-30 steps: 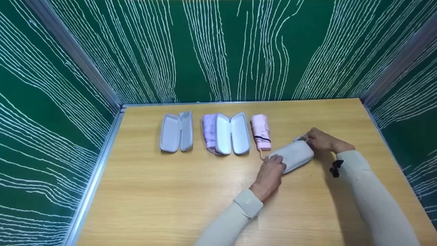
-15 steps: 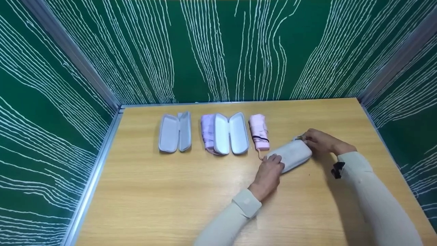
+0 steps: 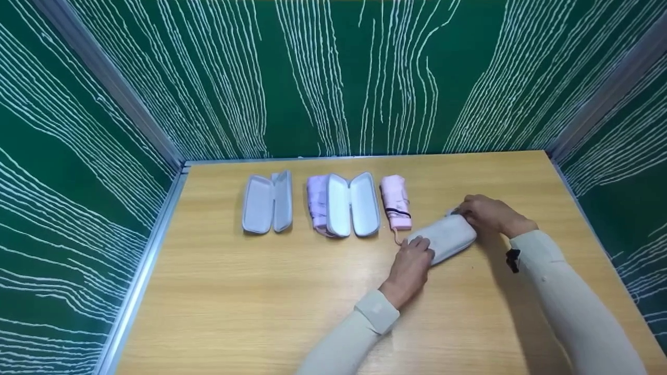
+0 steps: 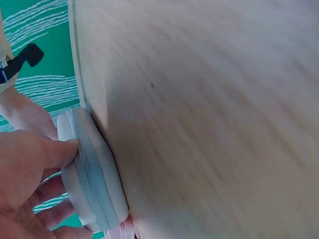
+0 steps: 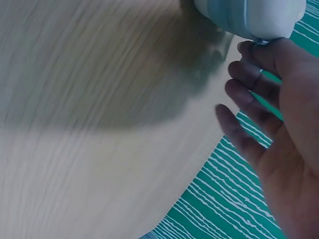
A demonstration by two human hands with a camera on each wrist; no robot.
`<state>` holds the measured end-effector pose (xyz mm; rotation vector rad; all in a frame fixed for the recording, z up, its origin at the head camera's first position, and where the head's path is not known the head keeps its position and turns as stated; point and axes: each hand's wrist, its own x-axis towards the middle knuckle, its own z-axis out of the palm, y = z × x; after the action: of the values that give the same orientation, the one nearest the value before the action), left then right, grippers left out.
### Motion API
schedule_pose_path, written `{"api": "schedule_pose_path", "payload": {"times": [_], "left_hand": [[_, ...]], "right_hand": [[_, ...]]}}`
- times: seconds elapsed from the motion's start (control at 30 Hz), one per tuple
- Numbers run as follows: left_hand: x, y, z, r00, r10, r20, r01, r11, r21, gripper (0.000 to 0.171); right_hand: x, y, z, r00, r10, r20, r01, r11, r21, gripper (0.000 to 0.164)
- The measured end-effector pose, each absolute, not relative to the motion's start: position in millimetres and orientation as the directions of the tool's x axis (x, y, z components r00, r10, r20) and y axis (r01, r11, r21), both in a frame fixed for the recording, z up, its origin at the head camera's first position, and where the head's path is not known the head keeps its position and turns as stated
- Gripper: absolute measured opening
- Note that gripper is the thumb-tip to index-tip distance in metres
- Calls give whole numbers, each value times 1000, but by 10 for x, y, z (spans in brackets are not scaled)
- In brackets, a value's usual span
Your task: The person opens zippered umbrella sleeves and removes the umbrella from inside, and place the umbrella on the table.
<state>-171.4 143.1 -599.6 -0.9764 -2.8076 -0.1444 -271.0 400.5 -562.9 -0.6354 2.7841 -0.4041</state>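
Observation:
A pale grey hard zip case (image 3: 448, 237) lies slanted on the table, its two halves together. Its near left end is gripped by my left hand (image 3: 409, 268); in the left wrist view the thumb lies along the zip band (image 4: 92, 169) and the fingers are on the far side. At the far right corner of the case, my right hand (image 3: 490, 214) pinches the small zip pull (image 5: 258, 42) between thumb and index finger, the other fingers spread apart. The pull is mostly hidden by the fingertips. A folded pink umbrella (image 3: 396, 200) lies just left of the case.
Two hard cases stand unfolded farther left, a grey one (image 3: 259, 204) and a white-lined one (image 3: 340, 204). A folded purple umbrella (image 3: 317, 198) lies partly under the white-lined one. Green panels (image 3: 307, 78) with white lines border the wooden table (image 3: 250, 302).
My right hand has shifted very slightly at the corner of the case, its wrist moving a little left. The left hand and the case stay in place.

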Motion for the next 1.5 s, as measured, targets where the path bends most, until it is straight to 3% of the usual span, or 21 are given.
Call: {"api": "schedule_pose_path", "payload": {"times": [0.27, 0.53, 0.7, 1.5], "left_hand": [[-1697, 1455, -6008, -779, 591, 210, 611, 791, 42, 12], [-1700, 1441, -6036, -769, 594, 235, 614, 789, 15, 12], [-1696, 1442, -6042, -757, 593, 273, 621, 783, 19, 10], [-1689, 1457, -6061, -773, 573, 273, 609, 791, 62, 9]], "right_hand": [[-2607, 4085, -5717, -892, -434, -129, -398, 887, -232, 32], [-2437, 4167, -5789, -879, -477, -15, -470, 870, -151, 15], [-2319, 4203, -5833, -872, -486, 47, -488, 862, -137, 13], [-1969, 4255, -5969, -874, -464, 143, -471, 882, -20, 16]]}}
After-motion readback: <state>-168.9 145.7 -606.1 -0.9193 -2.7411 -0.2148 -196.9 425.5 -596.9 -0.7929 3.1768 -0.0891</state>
